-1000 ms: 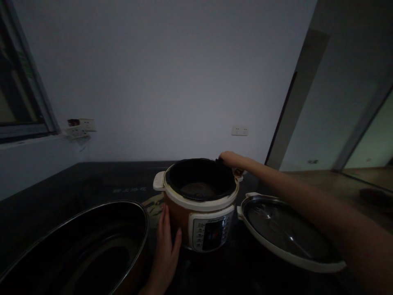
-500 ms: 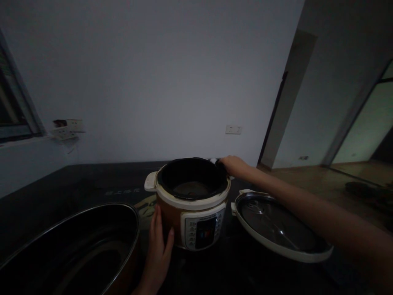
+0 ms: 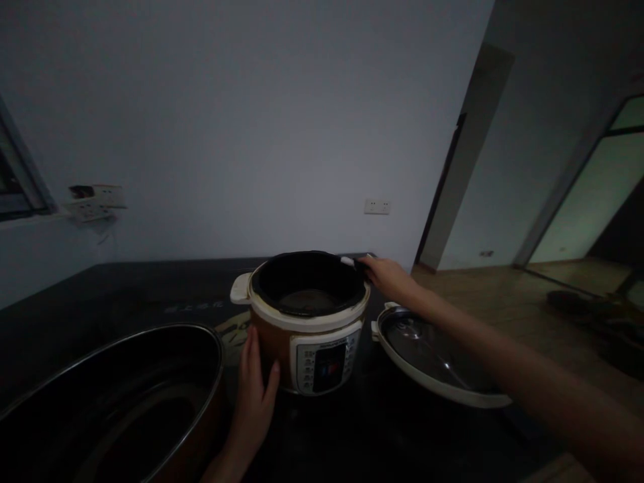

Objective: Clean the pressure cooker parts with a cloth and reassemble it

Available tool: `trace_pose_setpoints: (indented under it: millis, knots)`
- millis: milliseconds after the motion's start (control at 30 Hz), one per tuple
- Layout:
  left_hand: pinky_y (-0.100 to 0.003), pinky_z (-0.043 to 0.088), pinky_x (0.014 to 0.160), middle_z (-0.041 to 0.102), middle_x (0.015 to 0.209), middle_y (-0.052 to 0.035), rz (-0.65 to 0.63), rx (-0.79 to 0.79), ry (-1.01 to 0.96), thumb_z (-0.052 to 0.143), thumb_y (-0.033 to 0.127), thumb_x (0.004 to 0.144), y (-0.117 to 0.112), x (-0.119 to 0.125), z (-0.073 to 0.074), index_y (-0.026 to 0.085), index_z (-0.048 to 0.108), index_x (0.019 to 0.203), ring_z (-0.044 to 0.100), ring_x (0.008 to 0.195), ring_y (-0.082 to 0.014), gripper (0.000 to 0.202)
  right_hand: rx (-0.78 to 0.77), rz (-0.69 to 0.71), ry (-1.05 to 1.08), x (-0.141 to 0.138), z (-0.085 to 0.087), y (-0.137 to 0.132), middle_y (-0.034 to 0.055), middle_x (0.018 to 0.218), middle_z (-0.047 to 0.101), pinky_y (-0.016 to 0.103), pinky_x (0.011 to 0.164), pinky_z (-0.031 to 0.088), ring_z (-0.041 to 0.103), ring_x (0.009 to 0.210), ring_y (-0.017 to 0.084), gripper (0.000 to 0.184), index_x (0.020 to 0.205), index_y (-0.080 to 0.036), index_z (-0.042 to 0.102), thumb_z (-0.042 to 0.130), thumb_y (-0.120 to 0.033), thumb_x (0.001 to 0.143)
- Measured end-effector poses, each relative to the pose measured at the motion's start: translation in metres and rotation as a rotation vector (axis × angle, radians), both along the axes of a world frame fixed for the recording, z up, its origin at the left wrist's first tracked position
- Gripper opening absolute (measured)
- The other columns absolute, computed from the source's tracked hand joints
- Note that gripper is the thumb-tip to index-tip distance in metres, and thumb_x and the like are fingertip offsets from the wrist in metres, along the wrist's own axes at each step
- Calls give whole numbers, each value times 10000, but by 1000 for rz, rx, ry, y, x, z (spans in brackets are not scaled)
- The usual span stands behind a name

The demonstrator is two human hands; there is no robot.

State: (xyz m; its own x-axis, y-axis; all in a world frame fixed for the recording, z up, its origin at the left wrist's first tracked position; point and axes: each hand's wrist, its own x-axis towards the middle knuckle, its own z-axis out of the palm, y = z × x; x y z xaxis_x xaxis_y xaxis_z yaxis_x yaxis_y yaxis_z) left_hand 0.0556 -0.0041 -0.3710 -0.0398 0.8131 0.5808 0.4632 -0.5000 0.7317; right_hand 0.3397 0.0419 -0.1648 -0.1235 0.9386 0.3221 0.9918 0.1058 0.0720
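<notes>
An electric pressure cooker (image 3: 282, 355), brown with a white rim and a front control panel, stands uncovered on a dark table. Inside it sits a black inner pot (image 3: 312, 282). My left hand (image 3: 254, 392) lies against the cooker's lower left side, fingers stretched and thumb apart. At the far right of the rim, my right hand (image 3: 385, 274) is closed round a small black-and-white piece (image 3: 348, 261); its exact kind and the fingertips are hard to make out. The right forearm crosses over a round lid (image 3: 427, 379) lying inner side up, right of the cooker.
A large dark pan (image 3: 221, 376) with a brown outside fills the lower left, close to my left hand. Behind the table (image 3: 145, 282) rises a pale wall (image 3: 241, 134) with a socket (image 3: 377, 206). Wooden floor and a doorway lie to the right.
The view has shifted slightly, so cooker, pan and lid sit a little further left and higher. My right hand is slightly further right relative to the cooker; my left hand stays against its side.
</notes>
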Motion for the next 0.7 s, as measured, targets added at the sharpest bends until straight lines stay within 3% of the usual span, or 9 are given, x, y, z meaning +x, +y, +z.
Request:
trace_pose_setpoints:
  millis: [100,233,367,433,567,700]
  knots:
    - [-502,155,1181,144,1600,-86,-1,8,-1,406,324,959,-1,1,2,285,87,1525,152,1468,-249,650,-4,-27,55,0,-23,-9,170,1211,654,337,879,453,638,1069,269,385,1313,-137,510,376,-154,952]
    - [-487,151,1184,161,1596,-100,-10,9,-18,412,331,957,-1,1,3,257,106,1526,161,1466,-245,650,34,-63,158,-3,-31,-32,179,1184,666,362,859,466,654,1037,298,381,1311,-129,506,389,-178,951]
    - [-480,135,1186,162,1597,-100,-23,26,-44,425,329,952,1,1,1,252,126,1524,150,1469,-237,650,99,-89,279,-13,-44,-61,145,1162,687,315,859,485,662,1039,255,374,1299,-141,521,375,-189,957]
    - [-481,132,1186,157,1599,-100,-29,28,-45,421,329,953,2,1,-1,251,120,1524,138,1472,-233,651,180,-88,410,-23,-61,-74,142,1202,672,306,882,495,652,1071,230,386,1300,-138,525,356,-189,957]
    - [-498,141,1183,178,1592,-118,-15,26,-41,431,334,948,4,0,-2,233,134,1523,155,1468,-250,655,477,20,907,-58,-110,-93,145,1207,669,405,895,531,650,1087,255,406,1302,-153,554,400,-270,945]
    - [-501,153,1181,184,1592,-114,-7,19,-40,433,331,947,4,0,-1,237,141,1521,164,1466,-250,651,644,176,860,-96,-147,-103,129,1400,522,506,1010,457,459,1325,256,477,1418,-217,432,346,-187,950]
